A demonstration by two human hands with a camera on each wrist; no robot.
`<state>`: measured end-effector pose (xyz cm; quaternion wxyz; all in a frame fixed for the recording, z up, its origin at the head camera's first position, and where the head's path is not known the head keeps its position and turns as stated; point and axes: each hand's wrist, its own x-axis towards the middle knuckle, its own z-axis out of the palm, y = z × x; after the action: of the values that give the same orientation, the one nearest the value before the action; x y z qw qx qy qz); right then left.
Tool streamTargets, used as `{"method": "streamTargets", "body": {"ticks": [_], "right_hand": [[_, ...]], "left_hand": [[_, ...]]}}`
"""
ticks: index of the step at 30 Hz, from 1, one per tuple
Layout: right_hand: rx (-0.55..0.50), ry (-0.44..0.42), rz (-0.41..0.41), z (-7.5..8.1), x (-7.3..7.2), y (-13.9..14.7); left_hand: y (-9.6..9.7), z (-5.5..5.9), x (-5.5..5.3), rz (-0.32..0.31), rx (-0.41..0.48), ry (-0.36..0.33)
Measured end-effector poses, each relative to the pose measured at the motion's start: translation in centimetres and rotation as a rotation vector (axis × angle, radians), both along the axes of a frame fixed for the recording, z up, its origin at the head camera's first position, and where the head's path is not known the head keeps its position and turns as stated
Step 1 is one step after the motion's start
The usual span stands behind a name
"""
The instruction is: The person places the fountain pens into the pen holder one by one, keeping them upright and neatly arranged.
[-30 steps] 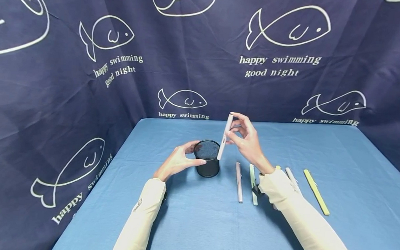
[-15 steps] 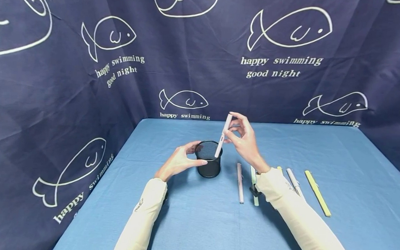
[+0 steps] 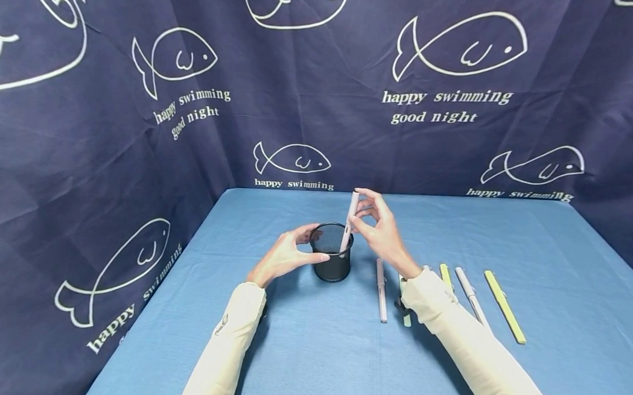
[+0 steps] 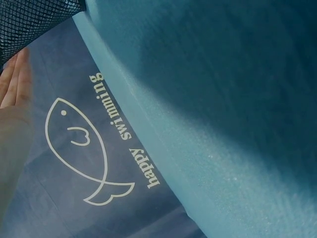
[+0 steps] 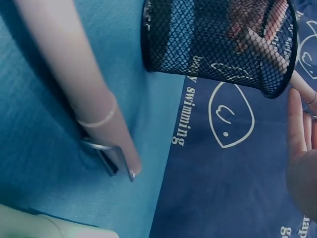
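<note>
A black mesh pen holder (image 3: 332, 268) stands upright on the blue cloth. My left hand (image 3: 286, 255) grips it from the left, thumb along the near side and fingers behind. Between thumb and fingertips, my right hand (image 3: 381, 227) pinches a pale pink pen (image 3: 349, 220) over the holder's right side. The pen leans slightly, and its lower end is inside the rim. Through the mesh in the right wrist view, that lower part of the pen (image 5: 267, 49) shows within the holder (image 5: 218, 44). Only the fingers (image 4: 17, 79) of my left hand show beside the mesh in the left wrist view.
On the blue table (image 3: 307, 354), right of the holder, lie a pink pen (image 3: 381, 292), a green pen (image 3: 407, 318) partly under the right sleeve, a yellow pen (image 3: 445, 275), a white pen (image 3: 471, 294) and another yellow pen (image 3: 506, 306). A navy fish-print curtain (image 3: 300, 100) surrounds the table.
My right hand has moved left and down, bringing the pen from beside the rim to inside the holder, more upright. The left hand keeps its grip on the holder.
</note>
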<state>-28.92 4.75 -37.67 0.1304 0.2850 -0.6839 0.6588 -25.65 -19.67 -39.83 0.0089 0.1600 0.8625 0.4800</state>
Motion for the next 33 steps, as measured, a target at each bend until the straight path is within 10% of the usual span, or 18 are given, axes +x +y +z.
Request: {"method": "streamTargets", "body": {"ticks": [33], "right_hand": [[0.018,-0.009,0.015,-0.6,0.4,3.2]], "left_hand": [[0.2,0.2,0.3,0.007,0.017,-0.016]]}}
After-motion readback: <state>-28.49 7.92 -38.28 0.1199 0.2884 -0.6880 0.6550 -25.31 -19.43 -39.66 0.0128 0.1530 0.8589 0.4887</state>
